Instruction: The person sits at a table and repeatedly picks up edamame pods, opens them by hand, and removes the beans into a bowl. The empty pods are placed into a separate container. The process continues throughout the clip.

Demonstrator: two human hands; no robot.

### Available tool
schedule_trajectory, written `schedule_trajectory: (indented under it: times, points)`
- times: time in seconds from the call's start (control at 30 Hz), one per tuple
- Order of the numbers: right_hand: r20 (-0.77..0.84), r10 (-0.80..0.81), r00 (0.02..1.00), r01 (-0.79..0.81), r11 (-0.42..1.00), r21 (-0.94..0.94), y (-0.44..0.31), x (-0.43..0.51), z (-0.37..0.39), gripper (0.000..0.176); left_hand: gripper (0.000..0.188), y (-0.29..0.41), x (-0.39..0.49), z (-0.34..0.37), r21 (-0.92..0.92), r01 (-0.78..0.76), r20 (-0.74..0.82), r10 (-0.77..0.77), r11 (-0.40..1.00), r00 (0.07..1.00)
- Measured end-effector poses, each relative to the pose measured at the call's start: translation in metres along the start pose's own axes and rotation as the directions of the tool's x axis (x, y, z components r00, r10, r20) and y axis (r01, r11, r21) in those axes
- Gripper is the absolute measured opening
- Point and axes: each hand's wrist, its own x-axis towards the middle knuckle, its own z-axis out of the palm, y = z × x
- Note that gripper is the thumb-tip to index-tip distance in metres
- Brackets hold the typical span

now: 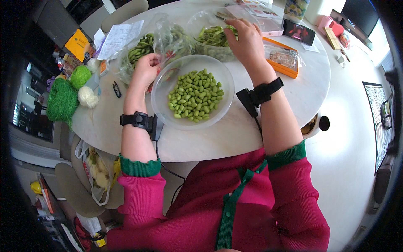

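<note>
A translucent plastic bowl (pixel 224 104) with shelled green beans (pixel 195 96), probably edamame, stands right before me. Left of its rim, my left hand (pixel 147 68) has its fingers curled against a clear plastic bag (pixel 121 67). Whether anything is pinched there is hidden. Whole green pods (pixel 140 48) lie in the bag just beyond that hand. My right hand (pixel 247 41) hovers at the right side of a second clear bowl (pixel 217 52), thumb and fingers apart, nothing visible between them. Opened green pods (pixel 211 36) fill that bowl.
On the round marble-look table (pixel 201 145) are black thread snips (pixel 116 89), green yarn (pixel 63 99), a written sheet (pixel 121 39), an orange box (pixel 285 60) and a propped phone (pixel 298 32). Cables hang from both wrist straps. A grocery bag (pixel 99 171) rests on a chair at left.
</note>
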Motion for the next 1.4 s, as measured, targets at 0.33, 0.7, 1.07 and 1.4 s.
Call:
schedule_trajectory:
  times: [0.33,0.7,1.07,1.4]
  points:
    - [0.030,0.010,0.999,-0.007,0.994,-0.105,-0.002,0.000,0.001,0.026,0.021,0.011,-0.013,-0.014,0.338,-0.278,-0.438,0.412,0.899,0.799]
    - [-0.016,0.021,1.000,-0.022,0.999,-0.043,-0.019,0.001,-0.008,0.024,0.017,0.059,-0.053,0.017,-0.098,-0.576,-0.448,0.480,0.812,0.754]
    - [0.144,0.042,0.989,-0.105,0.877,0.468,-0.050,0.005,-0.023,0.017,0.023,0.081,-0.071,0.027,0.229,-0.806,-0.410,0.805,0.545,0.428]
    - [0.195,-0.352,0.915,0.126,0.709,0.694,-0.068,0.001,-0.026,0.016,0.034,0.078,-0.074,0.052,-0.476,-0.373,0.010,0.429,0.796,0.903]
